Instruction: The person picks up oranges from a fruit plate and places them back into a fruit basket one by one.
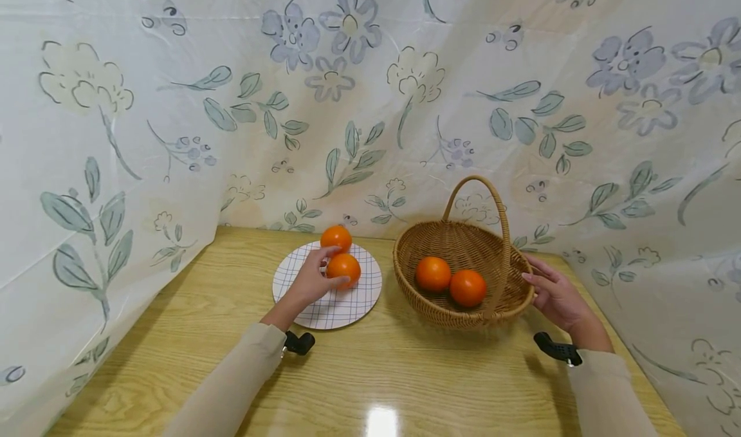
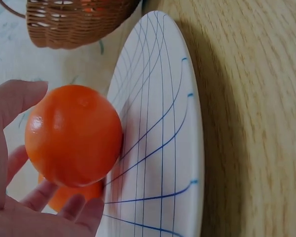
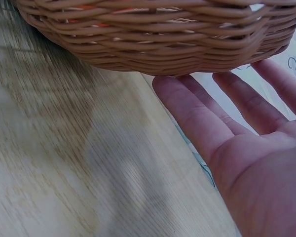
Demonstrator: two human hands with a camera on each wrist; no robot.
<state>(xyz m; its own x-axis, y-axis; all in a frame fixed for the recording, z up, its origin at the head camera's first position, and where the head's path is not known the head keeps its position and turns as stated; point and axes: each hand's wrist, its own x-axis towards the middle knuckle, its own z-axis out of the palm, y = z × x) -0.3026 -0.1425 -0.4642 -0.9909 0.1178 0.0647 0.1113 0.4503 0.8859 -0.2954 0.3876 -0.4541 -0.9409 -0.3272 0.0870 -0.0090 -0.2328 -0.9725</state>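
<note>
My left hand reaches over the white checked plate, its thumb and fingers spread about the nearer orange fruit. In the left wrist view this smooth, round fruit stands against the plate's face, with the thumb tip right at its upper edge and the fingertips below it. Just behind it on the plate is another orange fruit. At the right, my right hand holds the wicker basket by its right rim, thumb over the edge. Its other fingers lie against the basket's underside.
Inside the basket lie two more orange fruits, one at the left and one beside it. The basket's tall handle arches over it. A floral sheet closes off the back and sides of the wooden table.
</note>
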